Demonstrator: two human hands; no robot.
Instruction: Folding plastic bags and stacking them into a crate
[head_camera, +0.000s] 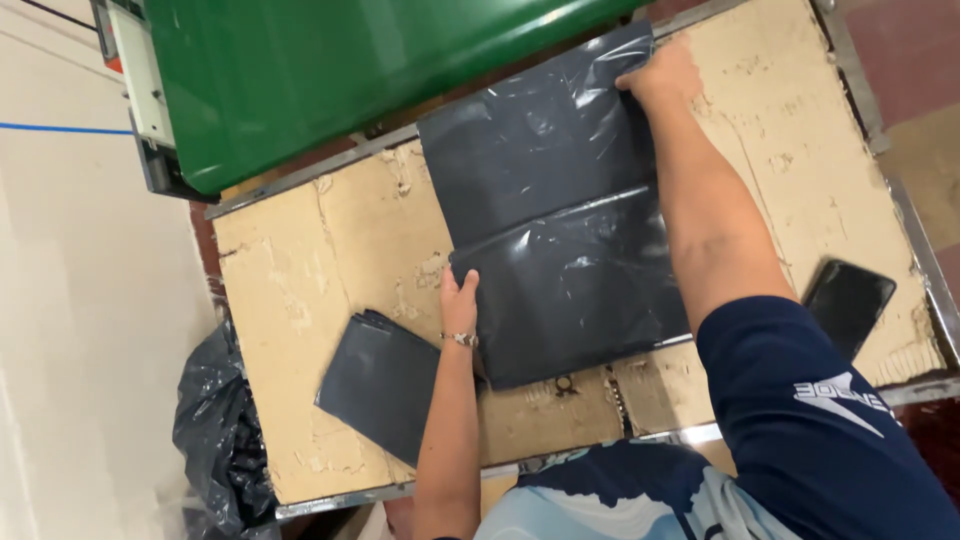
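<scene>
On the worn cardboard-topped table (300, 290), a large dark grey plastic bag (560, 220) is lying spread flat, with the left hand (460, 305) pressing open-palmed on its near left edge and the right hand (662, 75) pinching its far corner. Beside the left forearm, a stack of folded grey bags (375, 380) is sitting partly hidden under that arm, while a black phone (848, 303) is resting near the right sleeve. Beyond the table, a green machine cover (330, 70) is running out of view, and a black bin bag (215, 430) is hanging at the left edge, its bottom cut off.
</scene>
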